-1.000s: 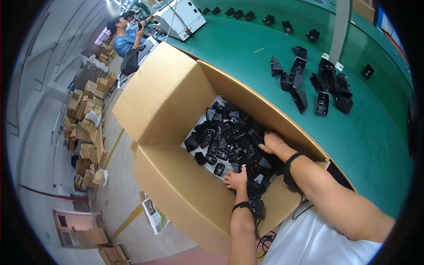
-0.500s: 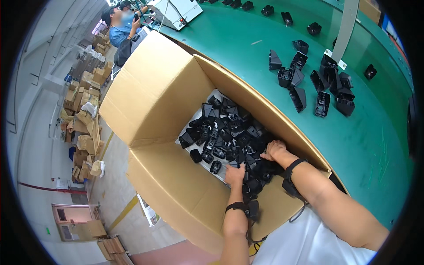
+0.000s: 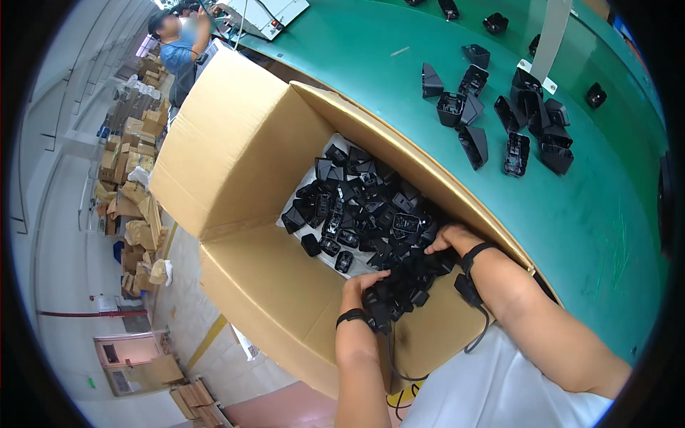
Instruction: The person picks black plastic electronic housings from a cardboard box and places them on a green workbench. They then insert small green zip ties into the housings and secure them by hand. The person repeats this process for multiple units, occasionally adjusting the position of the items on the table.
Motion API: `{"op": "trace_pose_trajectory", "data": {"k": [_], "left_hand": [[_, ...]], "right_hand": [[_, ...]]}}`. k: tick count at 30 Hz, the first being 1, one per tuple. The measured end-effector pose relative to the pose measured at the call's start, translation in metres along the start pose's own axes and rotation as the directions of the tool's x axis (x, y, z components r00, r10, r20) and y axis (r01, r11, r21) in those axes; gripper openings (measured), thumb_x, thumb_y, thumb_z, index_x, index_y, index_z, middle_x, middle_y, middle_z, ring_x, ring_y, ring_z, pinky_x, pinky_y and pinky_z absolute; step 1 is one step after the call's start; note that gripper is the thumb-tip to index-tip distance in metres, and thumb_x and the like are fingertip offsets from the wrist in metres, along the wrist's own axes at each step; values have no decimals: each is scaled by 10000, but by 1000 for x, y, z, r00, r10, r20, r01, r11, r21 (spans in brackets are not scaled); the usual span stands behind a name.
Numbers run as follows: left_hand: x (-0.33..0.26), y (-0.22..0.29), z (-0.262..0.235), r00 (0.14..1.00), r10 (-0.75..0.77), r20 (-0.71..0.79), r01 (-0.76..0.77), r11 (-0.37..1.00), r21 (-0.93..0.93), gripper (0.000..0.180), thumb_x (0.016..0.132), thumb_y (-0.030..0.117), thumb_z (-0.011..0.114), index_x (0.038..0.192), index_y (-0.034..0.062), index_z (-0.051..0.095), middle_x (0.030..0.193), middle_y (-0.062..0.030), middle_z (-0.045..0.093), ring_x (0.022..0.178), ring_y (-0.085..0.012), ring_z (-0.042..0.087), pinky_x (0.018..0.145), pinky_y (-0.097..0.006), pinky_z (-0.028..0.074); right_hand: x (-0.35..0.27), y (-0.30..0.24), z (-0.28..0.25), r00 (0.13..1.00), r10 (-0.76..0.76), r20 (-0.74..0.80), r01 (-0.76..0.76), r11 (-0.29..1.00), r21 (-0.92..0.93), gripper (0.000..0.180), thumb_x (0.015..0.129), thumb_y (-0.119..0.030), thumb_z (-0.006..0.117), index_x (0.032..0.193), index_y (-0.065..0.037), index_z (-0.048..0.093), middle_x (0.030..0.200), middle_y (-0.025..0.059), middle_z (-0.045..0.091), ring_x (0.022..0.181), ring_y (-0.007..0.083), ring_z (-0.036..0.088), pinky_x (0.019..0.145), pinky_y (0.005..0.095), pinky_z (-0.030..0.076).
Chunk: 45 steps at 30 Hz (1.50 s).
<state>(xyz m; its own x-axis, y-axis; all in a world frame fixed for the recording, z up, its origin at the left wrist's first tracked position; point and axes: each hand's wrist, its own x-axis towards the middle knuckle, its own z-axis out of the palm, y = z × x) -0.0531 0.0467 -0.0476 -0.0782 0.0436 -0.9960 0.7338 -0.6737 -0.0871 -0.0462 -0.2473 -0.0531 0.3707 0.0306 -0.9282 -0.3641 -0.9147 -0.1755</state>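
A large open cardboard box (image 3: 260, 274) stands in front of me, holding a heap of black plastic housings (image 3: 371, 196) on a pale sheet. Both my hands are inside it, at the near end of the heap. My left hand (image 3: 365, 282) lies against the heap's left side, a digit stretched over the housings and the other fingers mostly hidden. Opposite it, my right hand (image 3: 448, 237) rests by the box's right wall, thumb apart and the remaining fingers sunk behind black parts. Several housings lie between the two hands. Neither hand visibly closes on a single piece.
Right of the box runs a green worktable (image 3: 399, 85) with loose black housings (image 3: 517, 153) and a metal post (image 3: 553, 43). A white machine (image 3: 267, 18) stands at its far end near a person (image 3: 178, 53). Cardboard cartons (image 3: 135, 200) line the aisle at left.
My left hand has shifted left and nearer to me, around the heap's near-left side. My right hand has moved slightly within the housings. The whole view has shifted a little.
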Motion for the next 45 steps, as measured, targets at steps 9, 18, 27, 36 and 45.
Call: {"op": "trace_pose_trajectory", "data": {"k": [9,18,27,36,45], "left_hand": [[-10,-7,13,1000,-21,9,22,992,-122,1073,682,792,687,1457,99,422,1469,-103,465,1297,-281,474,1020,-536,383],[8,-23,15,984,130,123,-91,955,-283,914,705,837,609,1346,188,555,1287,-79,620,1143,-263,585,899,-543,473],[6,-17,20,943,257,213,-150,895,-420,918,741,828,573,1318,114,576,1301,-89,624,1189,-297,581,925,-574,481],[21,-27,58,891,393,227,-150,726,-671,963,709,816,622,1367,118,531,1331,-160,581,1176,-364,580,907,-682,451],[-12,13,89,919,394,1,-235,549,-802,749,754,678,720,1247,126,604,1189,-127,653,1099,-323,618,898,-623,487]], "right_hand": [[9,-2,3,995,-53,85,56,998,-33,970,666,-717,742,1365,-68,565,1420,134,541,1324,308,491,1082,405,395],[-15,14,-10,953,-181,243,96,941,325,1164,593,-708,799,1460,-32,417,1413,222,506,1128,408,610,941,475,500],[-4,19,8,849,-273,453,-215,604,768,1193,602,-429,937,1525,-66,273,1555,187,306,1409,379,338,991,624,448],[-1,26,19,862,-314,397,-206,498,842,1290,560,-501,938,1543,-68,223,1608,159,158,1426,445,258,1033,588,427],[-15,6,9,969,-195,151,-12,574,819,994,659,-511,872,1436,-66,440,1440,138,475,1279,288,499,885,445,559]]}}
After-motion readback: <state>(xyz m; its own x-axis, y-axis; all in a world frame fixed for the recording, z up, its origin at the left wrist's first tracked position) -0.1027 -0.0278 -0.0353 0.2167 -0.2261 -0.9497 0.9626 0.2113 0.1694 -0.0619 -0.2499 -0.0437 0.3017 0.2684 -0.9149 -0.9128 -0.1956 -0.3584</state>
